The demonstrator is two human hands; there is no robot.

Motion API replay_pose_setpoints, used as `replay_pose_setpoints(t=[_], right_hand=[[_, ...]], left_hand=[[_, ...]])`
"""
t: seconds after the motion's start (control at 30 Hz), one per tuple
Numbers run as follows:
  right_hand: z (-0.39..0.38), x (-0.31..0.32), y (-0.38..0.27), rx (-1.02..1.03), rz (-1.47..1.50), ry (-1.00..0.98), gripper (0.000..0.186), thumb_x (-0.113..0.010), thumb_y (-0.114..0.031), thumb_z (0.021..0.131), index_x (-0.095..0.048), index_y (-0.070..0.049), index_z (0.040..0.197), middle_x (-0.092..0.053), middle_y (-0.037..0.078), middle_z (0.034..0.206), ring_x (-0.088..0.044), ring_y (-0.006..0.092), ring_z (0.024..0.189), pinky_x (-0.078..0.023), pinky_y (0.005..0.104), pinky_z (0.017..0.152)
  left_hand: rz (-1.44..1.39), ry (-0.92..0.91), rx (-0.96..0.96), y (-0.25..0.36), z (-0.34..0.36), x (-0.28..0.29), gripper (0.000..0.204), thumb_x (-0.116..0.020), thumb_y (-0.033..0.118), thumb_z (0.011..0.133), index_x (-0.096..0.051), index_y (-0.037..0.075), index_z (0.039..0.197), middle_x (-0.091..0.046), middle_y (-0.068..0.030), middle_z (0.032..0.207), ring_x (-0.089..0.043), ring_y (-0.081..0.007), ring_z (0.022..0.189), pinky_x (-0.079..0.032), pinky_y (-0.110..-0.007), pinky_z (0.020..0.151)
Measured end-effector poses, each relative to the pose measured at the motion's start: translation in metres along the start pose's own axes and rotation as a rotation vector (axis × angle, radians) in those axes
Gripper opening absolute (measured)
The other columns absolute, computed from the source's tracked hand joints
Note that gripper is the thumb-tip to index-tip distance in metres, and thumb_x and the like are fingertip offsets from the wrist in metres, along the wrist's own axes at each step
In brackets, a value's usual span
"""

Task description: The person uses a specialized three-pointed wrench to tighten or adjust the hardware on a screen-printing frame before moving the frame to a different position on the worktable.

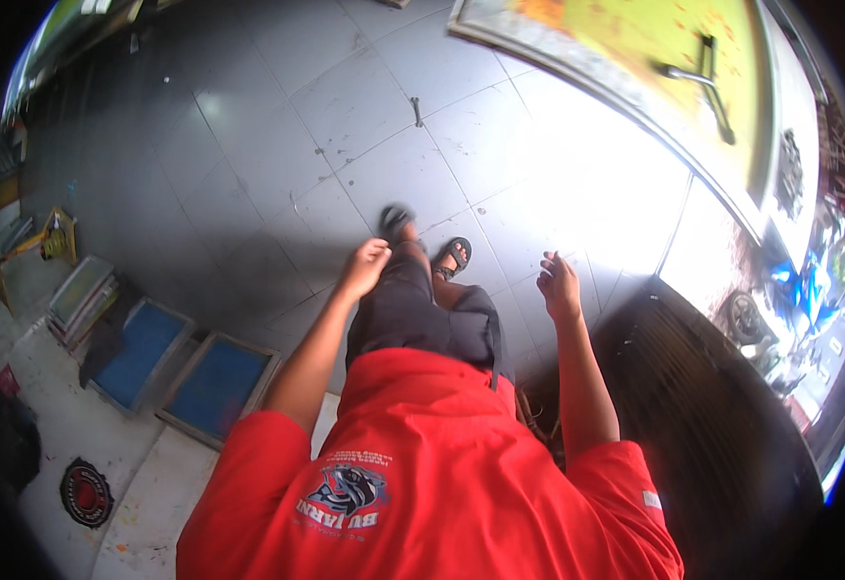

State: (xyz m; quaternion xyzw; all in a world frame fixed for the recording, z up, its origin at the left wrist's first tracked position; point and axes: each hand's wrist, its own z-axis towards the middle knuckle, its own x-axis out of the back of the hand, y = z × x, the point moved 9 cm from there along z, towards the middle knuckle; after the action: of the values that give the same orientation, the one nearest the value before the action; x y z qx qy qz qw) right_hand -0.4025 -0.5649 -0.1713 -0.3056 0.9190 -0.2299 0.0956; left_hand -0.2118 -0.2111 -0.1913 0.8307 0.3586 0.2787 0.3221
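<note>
My left hand (368,267) hangs in the air beside my dark shorts, its fingers loosely bent and slightly apart, with nothing seen in them. On the other side, my right hand (559,285) is also raised over the floor, thumb and fingers apart and holding nothing. Neither hand touches anything. Below them are my feet in dark sandals (453,255), one ahead of the other, the left one smeared by motion. The grey tiled floor (345,106) spreads out ahead.
At the right stands a table with a yellow top (635,39), bearing a dark, branched tool (717,97). A dark ribbed panel (702,387) is near my right arm. Blue framed screens (214,387) lean at left. A small dark piece (416,111) lies on the floor.
</note>
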Motion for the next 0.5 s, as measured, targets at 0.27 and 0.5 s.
replay_pose_setpoints(t=[0.27, 0.5], right_hand=[[0.175, -0.067, 0.06, 0.048, -0.27, -0.13, 0.03, -0.054, -0.03, 0.086, -0.055, -0.006, 0.103, -0.054, 0.003, 0.088, -0.044, 0.0086, 0.066, -0.04, 0.0225, 0.062], [0.379, -0.191, 0.082, 0.49, -1.119, -0.172, 0.031, -0.059, -0.029, 0.08, -0.058, -0.005, 0.099, -0.062, 0.007, 0.087, -0.057, 0.019, 0.074, -0.046, 0.0303, 0.067]], left_hand=[[0.299, 0.184, -0.152, -0.12, 0.069, -0.009, 0.025, -0.059, 0.021, 0.08, -0.055, 0.005, 0.099, -0.059, -0.0144, 0.093, -0.058, -0.0297, 0.087, -0.047, -0.036, 0.074], [0.48, 0.371, -0.084, -0.18, 0.127, 0.052, 0.033, -0.056, 0.03, 0.083, -0.052, 0.008, 0.107, -0.059, -0.0112, 0.103, -0.056, -0.0273, 0.097, -0.045, -0.038, 0.081]])
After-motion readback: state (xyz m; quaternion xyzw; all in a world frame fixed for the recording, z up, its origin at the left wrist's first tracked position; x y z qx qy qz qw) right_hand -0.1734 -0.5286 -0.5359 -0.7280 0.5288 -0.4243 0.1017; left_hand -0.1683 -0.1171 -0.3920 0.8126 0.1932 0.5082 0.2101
